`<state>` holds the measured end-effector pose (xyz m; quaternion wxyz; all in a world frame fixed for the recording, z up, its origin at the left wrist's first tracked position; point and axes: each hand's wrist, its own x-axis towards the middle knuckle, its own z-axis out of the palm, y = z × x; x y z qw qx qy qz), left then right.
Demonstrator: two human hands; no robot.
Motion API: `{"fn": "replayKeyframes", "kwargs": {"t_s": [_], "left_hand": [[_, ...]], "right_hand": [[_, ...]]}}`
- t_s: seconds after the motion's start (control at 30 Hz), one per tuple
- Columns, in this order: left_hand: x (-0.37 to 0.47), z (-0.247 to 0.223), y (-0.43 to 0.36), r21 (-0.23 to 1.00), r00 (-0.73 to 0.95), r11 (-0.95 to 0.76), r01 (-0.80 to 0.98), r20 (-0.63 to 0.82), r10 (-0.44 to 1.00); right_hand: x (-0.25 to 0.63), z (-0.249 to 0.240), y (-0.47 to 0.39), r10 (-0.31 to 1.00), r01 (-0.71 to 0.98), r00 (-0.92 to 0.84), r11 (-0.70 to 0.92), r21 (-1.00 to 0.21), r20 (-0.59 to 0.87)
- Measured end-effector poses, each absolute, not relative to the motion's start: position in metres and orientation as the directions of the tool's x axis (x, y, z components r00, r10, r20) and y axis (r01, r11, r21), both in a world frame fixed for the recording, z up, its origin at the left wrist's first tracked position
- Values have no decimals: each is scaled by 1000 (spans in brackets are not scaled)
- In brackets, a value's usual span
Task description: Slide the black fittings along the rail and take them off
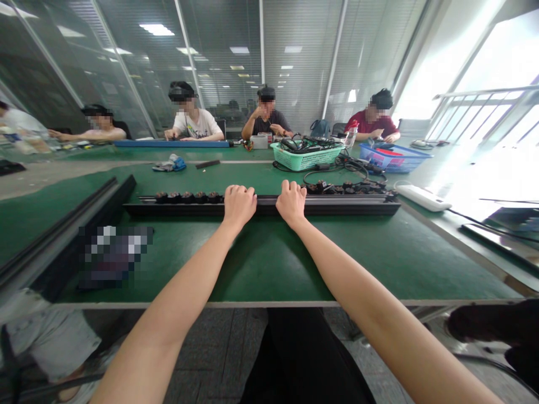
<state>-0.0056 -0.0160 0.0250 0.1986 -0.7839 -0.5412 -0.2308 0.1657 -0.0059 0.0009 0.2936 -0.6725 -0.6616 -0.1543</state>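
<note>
A long black channel [345, 209] lies crosswise on the green table in front of me. My left hand [240, 205] is wrapped over it, just left of its middle, with the fingers curled round the far side. A short gap away, my right hand [291, 203] grips the same channel in a like way. Several small black parts with coppery tops [187, 197] sit in a row along the channel, left of my left hand. More dark parts with cables [349, 188] lie along its far side on the right. My fingertips are hidden behind the channel.
More long black channels [59, 238] lie at the left. A pixelated dark packet [118, 255] is near the front edge. Farther back are a green basket of cables [307, 159], a blue basket [393, 160] and a glove [170, 163]. Several people sit across the table.
</note>
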Motion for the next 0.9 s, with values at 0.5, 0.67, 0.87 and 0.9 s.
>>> {"fn": "replayKeyframes", "kwargs": {"t_s": [0.5, 0.67, 0.87, 0.9], "left_hand": [[-7, 23, -14, -121, 321, -313, 942, 593, 738], [-7, 22, -12, -117, 318, -312, 943, 596, 737], [-8, 22, -12, -122, 313, -302, 945, 598, 738], [-8, 22, -12, -122, 309, -297, 947, 597, 740]], "right_hand": [[164, 4, -7, 821, 982, 85, 27, -187, 564], [160, 10, -6, 872, 977, 138, -42, -208, 470], [165, 19, -3, 926, 987, 89, -32, -160, 366], [168, 19, -3, 933, 988, 64, -10, -154, 354]]}}
